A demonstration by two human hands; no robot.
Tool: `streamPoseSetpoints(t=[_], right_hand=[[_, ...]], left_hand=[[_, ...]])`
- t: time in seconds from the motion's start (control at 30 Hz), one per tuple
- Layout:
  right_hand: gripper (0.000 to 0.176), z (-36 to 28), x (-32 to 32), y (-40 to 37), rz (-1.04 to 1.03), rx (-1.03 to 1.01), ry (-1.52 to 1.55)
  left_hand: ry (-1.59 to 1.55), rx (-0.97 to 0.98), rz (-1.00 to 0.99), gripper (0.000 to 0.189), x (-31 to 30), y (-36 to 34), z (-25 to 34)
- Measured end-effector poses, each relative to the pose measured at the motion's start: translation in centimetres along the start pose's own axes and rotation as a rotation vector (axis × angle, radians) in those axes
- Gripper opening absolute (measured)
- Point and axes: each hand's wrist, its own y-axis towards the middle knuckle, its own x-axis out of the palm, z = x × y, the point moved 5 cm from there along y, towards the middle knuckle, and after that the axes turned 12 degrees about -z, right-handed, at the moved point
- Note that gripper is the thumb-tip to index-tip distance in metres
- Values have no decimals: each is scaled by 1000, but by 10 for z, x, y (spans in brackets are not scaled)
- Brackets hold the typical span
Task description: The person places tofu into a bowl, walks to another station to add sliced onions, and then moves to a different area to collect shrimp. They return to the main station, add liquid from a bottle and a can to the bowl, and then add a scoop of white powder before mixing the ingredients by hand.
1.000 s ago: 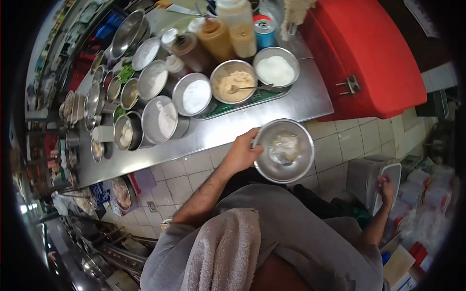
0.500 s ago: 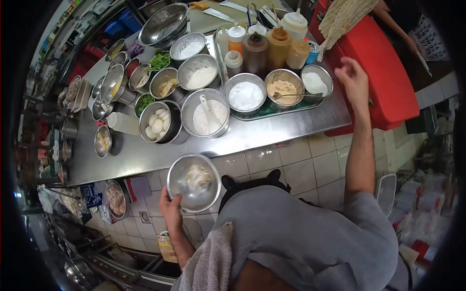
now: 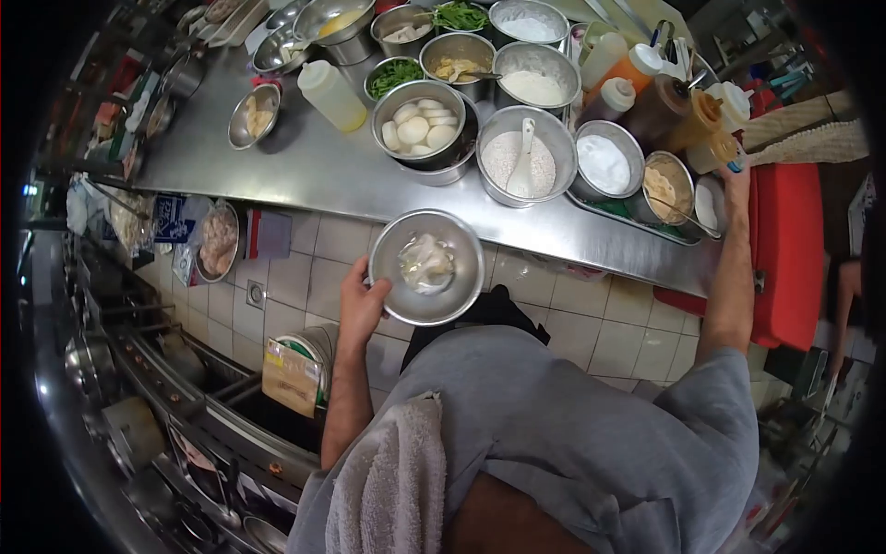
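Note:
A metal bowl [image 3: 461, 270] with pale, wet-looking food [image 3: 427, 265] inside is held over the floor in front of my body. My left hand [image 3: 363, 297] grips its left rim, thumb on the near side. At the right end of the counter, my right hand [image 3: 737, 187] is closed around a small blue can [image 3: 736, 163], with its fingers partly hidden. The can stands beside a tan squeeze bottle [image 3: 709, 152]. Just below and left of this hand is a bowl of white powder [image 3: 706, 205], partly covered by the wrist.
The steel counter [image 3: 305, 175] carries a bowl of white round pieces [image 3: 423, 126], a bowl with a white scoop [image 3: 520, 169], a bowl of tan paste [image 3: 666, 187] and several squeeze bottles. A red container [image 3: 789, 268] adjoins its right end. Another person's arm [image 3: 844, 309] is at far right.
My right hand has moved from open air onto the blue can. The bowl in my left hand has shifted right and up in view, and the camera has turned, swinging the counter.

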Motion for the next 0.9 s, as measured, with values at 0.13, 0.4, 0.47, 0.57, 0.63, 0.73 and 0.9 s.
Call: streamPoseSetpoints(t=[0.13, 0.4, 0.47, 0.57, 0.63, 0.73, 0.9], right_hand=[[62, -8, -44, 2, 170, -134, 144], [68, -156, -19, -84, -190, -81, -26], [74, -175, 27, -109, -339, -70, -91], [74, -167, 89, -138, -635, -1, -242], [73, -166, 129, -153, -807, -7, -311], [69, -165, 159, -163, -929, -58, -402], [64, -168, 176, -168, -1009, -32, -497]], left_hand=[[-70, 54, -114, 39, 45, 8, 3], [-65, 90, -212, 39, 111, 5, 17], [-56, 92, -224, 39, 123, 5, 18], [-27, 48, -256, 39, 140, 1, 25], [-17, 66, -280, 39, 147, 1, 29], [4, 81, -292, 40, 154, 0, 32], [9, 112, -243, 39, 154, -2, 33]])
